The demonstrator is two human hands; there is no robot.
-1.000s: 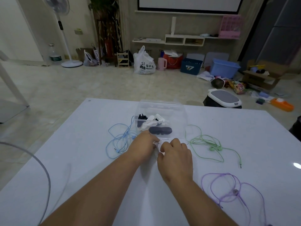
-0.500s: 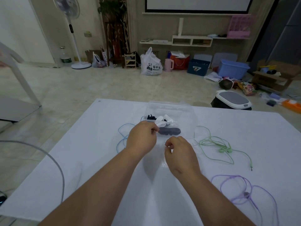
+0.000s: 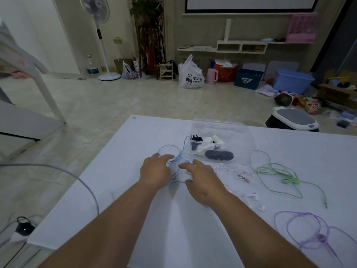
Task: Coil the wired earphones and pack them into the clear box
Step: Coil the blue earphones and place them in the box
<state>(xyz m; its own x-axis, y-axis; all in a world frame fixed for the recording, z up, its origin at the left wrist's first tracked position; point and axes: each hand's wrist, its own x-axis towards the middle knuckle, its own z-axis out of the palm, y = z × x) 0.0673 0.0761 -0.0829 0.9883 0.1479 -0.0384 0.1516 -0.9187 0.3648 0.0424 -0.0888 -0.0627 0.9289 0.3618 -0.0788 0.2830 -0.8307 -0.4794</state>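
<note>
1. The table is a wide, smooth, matte white slab under both my bare forearms.
2. The clear box stands near the far edge, thin glossy see-through plastic, rectangular, with black and white rounded bits and a dark oval piece inside.
3. My left hand and right hand lie palm down just in front of the box, fingers spread and loose, gripping nothing that I can make out.
4. The blue earphones lie as a thin tangled loop of cord between and under my fingertips, left of the box.
5. The white earphones sprawl beside my right hand; the green earphones curl farther right; the purple earphones loop nearest me.
</note>
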